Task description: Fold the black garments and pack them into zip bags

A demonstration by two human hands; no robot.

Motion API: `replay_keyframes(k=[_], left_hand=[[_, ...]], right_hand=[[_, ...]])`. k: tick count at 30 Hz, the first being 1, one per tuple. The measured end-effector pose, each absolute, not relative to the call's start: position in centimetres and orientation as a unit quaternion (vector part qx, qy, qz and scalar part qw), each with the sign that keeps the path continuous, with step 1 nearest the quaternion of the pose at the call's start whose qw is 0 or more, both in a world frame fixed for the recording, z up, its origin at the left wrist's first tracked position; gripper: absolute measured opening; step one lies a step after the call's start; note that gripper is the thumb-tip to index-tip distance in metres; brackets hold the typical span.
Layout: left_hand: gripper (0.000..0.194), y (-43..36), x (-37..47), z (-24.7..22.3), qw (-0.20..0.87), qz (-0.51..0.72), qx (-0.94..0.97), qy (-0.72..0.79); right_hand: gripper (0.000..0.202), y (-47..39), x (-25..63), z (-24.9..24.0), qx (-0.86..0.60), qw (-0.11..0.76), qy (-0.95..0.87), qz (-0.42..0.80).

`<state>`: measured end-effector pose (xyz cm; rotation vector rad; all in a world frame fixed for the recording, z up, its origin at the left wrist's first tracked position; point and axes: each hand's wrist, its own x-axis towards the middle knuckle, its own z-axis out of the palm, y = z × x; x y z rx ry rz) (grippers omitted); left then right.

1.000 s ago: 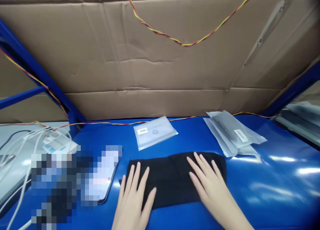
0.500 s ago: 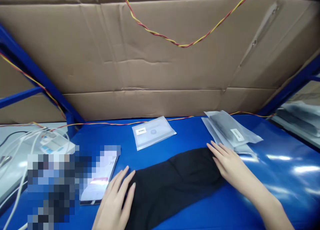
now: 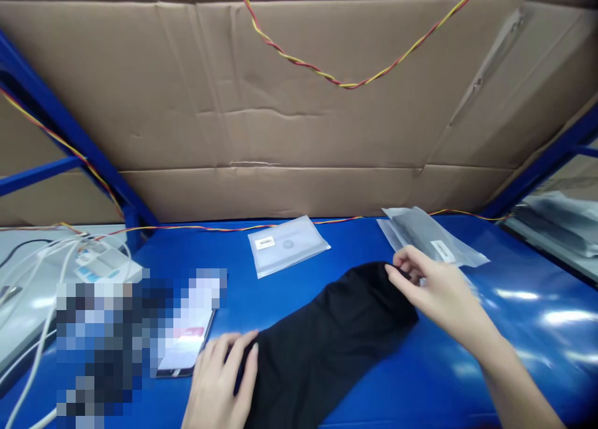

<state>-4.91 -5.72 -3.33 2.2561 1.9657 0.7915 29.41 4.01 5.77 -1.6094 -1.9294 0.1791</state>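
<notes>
Black cloth: the dark piece point(image 3: 322, 342) stretches slantwise between my two hands, its near end running out of view at the bottom; creases cross it, and its far right end looks lifted a little from the counter point(image 3: 350, 248).
Right hand: narrow point(image 3: 434, 286), thumb and curled fingers pinching the upper right corner of the cloth; I judge that a corner grip lets the end be raised without bunching the middle.
Left hand: at the cloth's left end point(image 3: 222, 379), fingers bent, thumb tip and fingertips close together at the edge; I cannot tell whether fabric is caught between them. Its place opposite the right hand probably steadies that end against the pull.
Phone: lies on the counter beyond the left hand, screen up point(image 3: 187, 345), partly masked by blocks; set aside, it seems, where it can be glanced at.
Flat bag: a translucent sleeve point(image 3: 299, 251) with a barcode label, lying beyond the cloth, apart from it, label up and readable as a label, perhaps for easy sorting.
Bag pile: translucent bags with dark contents point(image 3: 415, 230), just behind the right hand, which partly covers them; likely stacked there to leave the middle free for handling cloth.
Cables: white loops point(image 3: 44, 329) at far left, well apart from the cloth, which presumably spares it from snagging.
</notes>
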Motion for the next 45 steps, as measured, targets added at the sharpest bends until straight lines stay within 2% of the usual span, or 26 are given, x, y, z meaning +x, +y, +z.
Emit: replay_keyframes(k=[2, 5, 7, 10, 14, 19, 21, 24, 28, 34, 39, 45], left_hand=[[0.027, -5.7, -4.8, -3.4, 0.022, 0.261, 0.735, 0.625], [0.026, -5.6, -4.6, -3.6, 0.020, 0.264, 0.743, 0.615], [0.026, -5.6, -4.5, -3.6, 0.020, 0.265, 0.746, 0.611], [0.026, -5.7, -4.5, -3.6, 0.020, 0.271, 0.742, 0.612], [0.026, -5.5, -4.6, -3.6, 0.016, 0.274, 0.744, 0.609], [0.025, -5.2, -4.4, -3.6, 0.016, 0.267, 0.751, 0.604], [0.024, -5.1, -4.3, -3.7, 0.018, 0.265, 0.751, 0.604], [0.024, -5.1, -4.3, -3.7, 0.016, 0.266, 0.751, 0.604], [0.025, -5.3, -3.8, -3.1, 0.031, 0.267, 0.754, 0.600], [0.030, -6.0, -1.1, -2.1, 0.099, 0.287, 0.760, 0.574], [0.046, -6.4, -0.3, -3.0, 0.135, 0.291, 0.752, 0.576], [0.073, -6.4, -0.9, -3.9, 0.216, 0.278, 0.714, 0.606]], right_hand=[[0.016, 2.4, 27.3, 7.0, -0.598, 0.371, -0.694, 0.153], [0.026, 0.4, 24.9, 8.3, -0.517, 0.324, -0.675, 0.414], [0.032, 0.0, 24.4, 8.6, -0.498, 0.321, -0.655, 0.470], [0.030, 0.6, 25.0, 7.8, -0.552, 0.344, -0.661, 0.375], [0.031, 1.2, 25.8, 4.9, -0.600, 0.229, -0.717, 0.270], [0.030, 0.8, 25.2, 1.7, -0.604, 0.169, -0.742, 0.237], [0.024, 0.9, 24.9, 1.3, -0.613, 0.139, -0.744, 0.226], [0.028, 1.5, 24.7, 1.5, -0.612, 0.109, -0.751, 0.221], [0.026, 2.1, 24.5, 2.6, -0.599, 0.142, -0.765, 0.189], [0.016, 0.2, 22.8, 5.2, -0.484, 0.243, -0.840, 0.040], [0.021, -2.3, 21.0, 5.0, -0.388, 0.272, -0.879, -0.060], [0.033, -4.6, 19.7, 2.2, -0.349, 0.257, -0.899, -0.070]])
